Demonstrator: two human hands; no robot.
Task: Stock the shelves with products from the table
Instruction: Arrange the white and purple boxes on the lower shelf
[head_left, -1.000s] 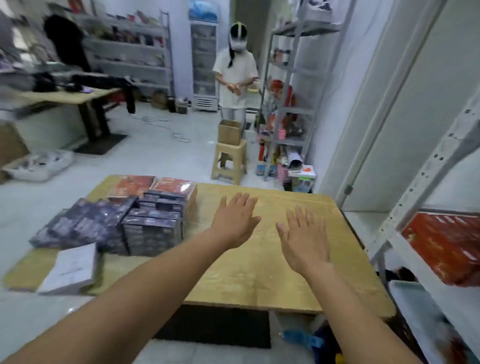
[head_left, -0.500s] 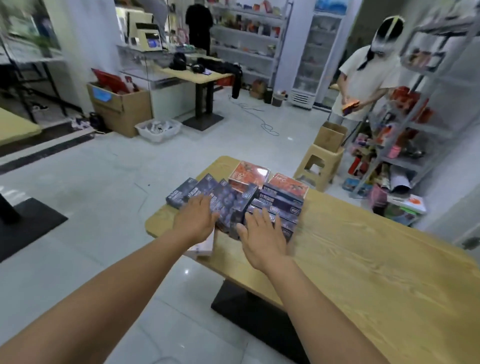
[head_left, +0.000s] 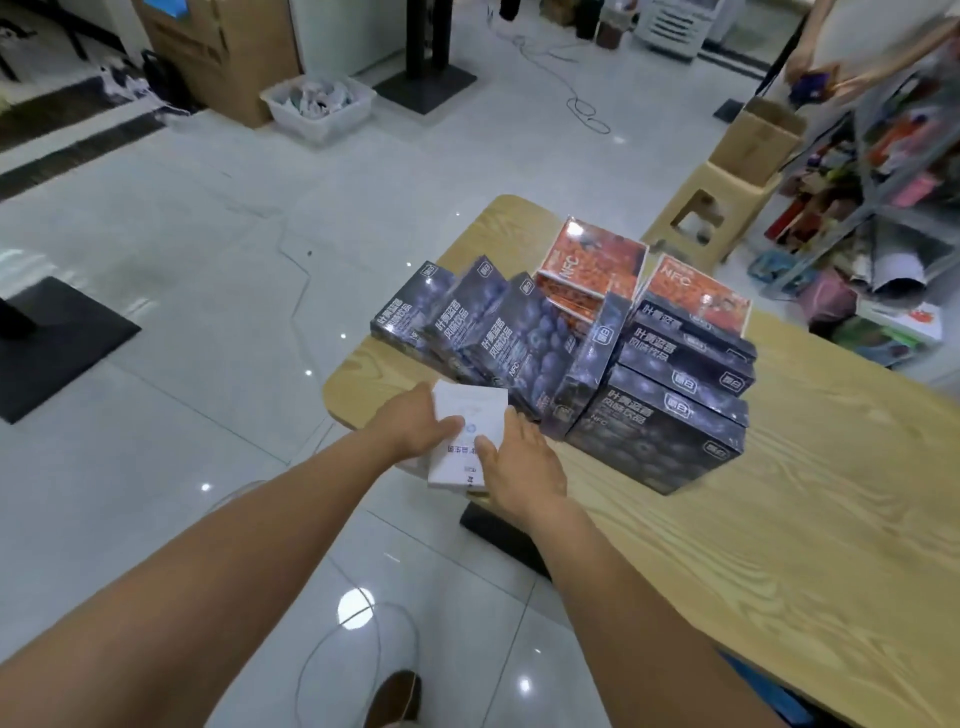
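A white box (head_left: 470, 431) lies at the near left edge of the wooden table (head_left: 779, 519). My left hand (head_left: 415, 428) grips its left side, thumb on top. From the right, my right hand (head_left: 519, 460) holds the same box with its thumb on the lid. Just behind it stand several dark blueberry boxes (head_left: 524, 343), some leaning, some stacked (head_left: 670, 431). Two orange NFC boxes (head_left: 592, 270) lie behind those.
A metal shelf rack (head_left: 883, 171) full of colourful goods stands at the far right, where a person (head_left: 852, 47) holds something. A beige stool (head_left: 711, 213) carries an open carton (head_left: 758, 140). A white bin (head_left: 319, 106) and a cable (head_left: 582, 104) lie on the tiled floor.
The view has swung left and down towards the table's corner. Both hands have come off the blueberry boxes and taken hold of the white box at the table's edge.
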